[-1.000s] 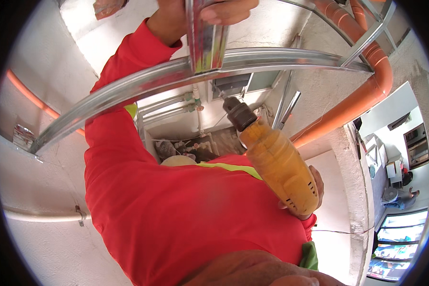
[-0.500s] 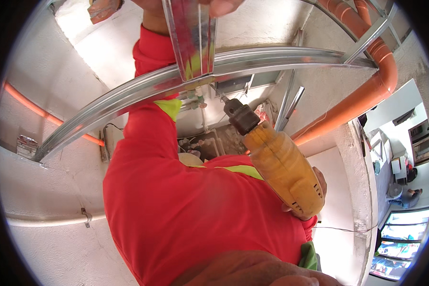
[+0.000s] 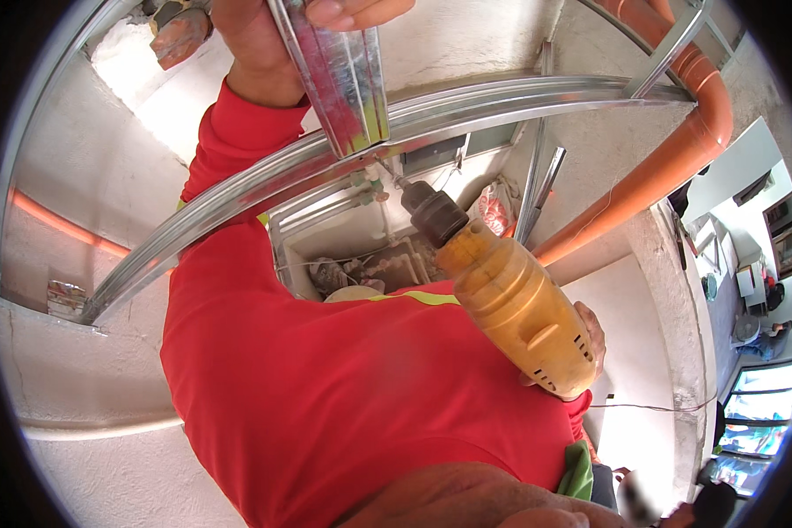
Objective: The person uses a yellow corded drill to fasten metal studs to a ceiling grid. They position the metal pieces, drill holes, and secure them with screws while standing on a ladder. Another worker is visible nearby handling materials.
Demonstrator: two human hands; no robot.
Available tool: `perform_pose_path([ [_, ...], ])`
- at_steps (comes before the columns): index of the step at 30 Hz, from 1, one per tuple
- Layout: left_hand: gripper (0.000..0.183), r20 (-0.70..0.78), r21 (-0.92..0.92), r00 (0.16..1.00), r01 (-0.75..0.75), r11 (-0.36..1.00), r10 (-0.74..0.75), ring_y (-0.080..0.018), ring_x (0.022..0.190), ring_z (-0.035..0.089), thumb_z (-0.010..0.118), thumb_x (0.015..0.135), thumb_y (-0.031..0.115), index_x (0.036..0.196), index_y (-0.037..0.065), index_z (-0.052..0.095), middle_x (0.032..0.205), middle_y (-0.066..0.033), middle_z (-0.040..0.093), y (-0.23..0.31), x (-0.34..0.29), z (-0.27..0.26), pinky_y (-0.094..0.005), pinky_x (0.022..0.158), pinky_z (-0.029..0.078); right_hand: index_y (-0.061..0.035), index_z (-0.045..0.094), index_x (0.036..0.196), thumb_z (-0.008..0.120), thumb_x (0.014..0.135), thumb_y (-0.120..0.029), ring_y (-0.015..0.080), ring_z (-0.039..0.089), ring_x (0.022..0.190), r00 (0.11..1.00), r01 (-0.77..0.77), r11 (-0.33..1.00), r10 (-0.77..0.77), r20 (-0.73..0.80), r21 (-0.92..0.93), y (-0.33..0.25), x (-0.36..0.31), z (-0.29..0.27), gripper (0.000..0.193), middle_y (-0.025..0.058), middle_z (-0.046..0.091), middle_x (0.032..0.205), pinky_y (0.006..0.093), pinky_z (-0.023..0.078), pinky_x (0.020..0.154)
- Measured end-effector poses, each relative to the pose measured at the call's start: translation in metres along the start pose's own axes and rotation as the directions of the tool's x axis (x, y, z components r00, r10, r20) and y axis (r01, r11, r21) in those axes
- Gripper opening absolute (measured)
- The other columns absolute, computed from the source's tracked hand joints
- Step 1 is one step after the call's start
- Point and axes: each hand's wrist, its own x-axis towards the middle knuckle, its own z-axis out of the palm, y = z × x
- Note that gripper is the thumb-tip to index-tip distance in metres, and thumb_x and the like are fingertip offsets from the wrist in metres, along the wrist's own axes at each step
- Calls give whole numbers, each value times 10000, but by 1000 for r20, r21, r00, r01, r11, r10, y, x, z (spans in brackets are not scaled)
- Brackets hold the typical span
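Note:
My left hand (image 3: 260, 48) reaches up past a long curved-looking metal channel (image 3: 510, 95) and is closed around a short galvanized metal profile (image 3: 339, 84). The lower end of that profile meets the long channel. In my right hand (image 3: 593, 339) is a yellow power drill (image 3: 519, 304) with a black chuck (image 3: 436, 214), pointing up and left. Its thin bit ends just below the joint of the two metal pieces; I cannot tell whether it touches them. My right fingers are mostly hidden behind the drill body.
A thick orange pipe (image 3: 629, 198) bends down on the right, near a metal brace (image 3: 669, 48). Upright metal profiles (image 3: 541, 194) stand behind the drill. A thinner orange pipe (image 3: 66, 222) runs along the left wall. A cable (image 3: 651, 407) trails at the right.
My left arm and the profile sit slightly further left in view. The drill has shifted a little left, its bit still near the joint. Both hands keep their holds.

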Motion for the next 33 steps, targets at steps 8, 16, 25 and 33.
perform_pose_path([
  [8, 491, -238, -83, 970, -75, 994, 53, -61, 613, 492, 684, 984, 462, 1160, 61, 462, 823, 9, 473, -11, -4, 24, -233, 578, 424, 9, 553, 1372, 798, 846, -107, 248, 732, 727, 990, 134, 979, -140, 24, 154, -6, 13, 1, 592, 173, 742, 935, 320, 568, 634],
  [16, 569, -200, -80, 980, -12, 997, -4, -51, 622, 491, 633, 978, 584, 1156, 73, 457, 829, 18, 474, -6, -2, 26, -219, 578, 412, 3, 538, 1397, 868, 777, -130, 249, 734, 750, 986, 166, 984, -167, 5, 66, -6, 4, -1, 715, 162, 741, 937, 328, 569, 662],
  [25, 785, -75, 210, 990, -99, 973, 117, -131, 663, 554, 572, 931, 734, 1245, 22, 475, 897, -51, 552, -13, -25, -23, -280, 635, 467, 25, 483, 1450, 904, 749, -470, 257, 677, 1118, 994, 64, 998, -64, 83, 2, 11, -9, -17, 956, 163, 638, 1317, 366, 561, 939],
  [33, 907, -641, 120, 445, -747, 653, 626, -381, 1481, 318, 470, 924, 787, 1507, 93, 470, 1453, -164, 524, -103, -154, 44, -583, 1225, 254, 8, 507, 1371, 872, 799, -490, 277, 688, 910, 992, -97, 952, 115, -46, 290, 68, -14, -23, 842, 180, 678, 1103, 373, 570, 787],
])
